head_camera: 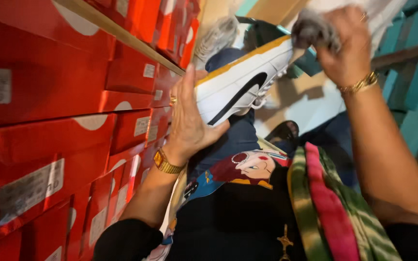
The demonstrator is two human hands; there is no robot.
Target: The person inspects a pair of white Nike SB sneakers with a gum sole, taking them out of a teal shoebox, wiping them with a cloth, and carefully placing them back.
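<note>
My left hand (188,121) grips the heel end of a white sneaker (240,82) with a black side stripe and a tan sole, held sideways in front of me. A gold watch sits on that wrist. My right hand (344,46), with a gold bracelet and a ring, is closed on a grey cloth (315,30) pressed against the toe end of the sneaker. Below the shoe I see my dark top with a printed cartoon figure and a green and pink striped scarf (330,203).
Stacks of red shoe boxes (64,121) fill wooden shelves along the left, close to my left arm. Teal boxes (412,67) are stacked at the right. Another pale shoe (216,38) lies farther off near the top. A black shoe (284,133) is on the floor below.
</note>
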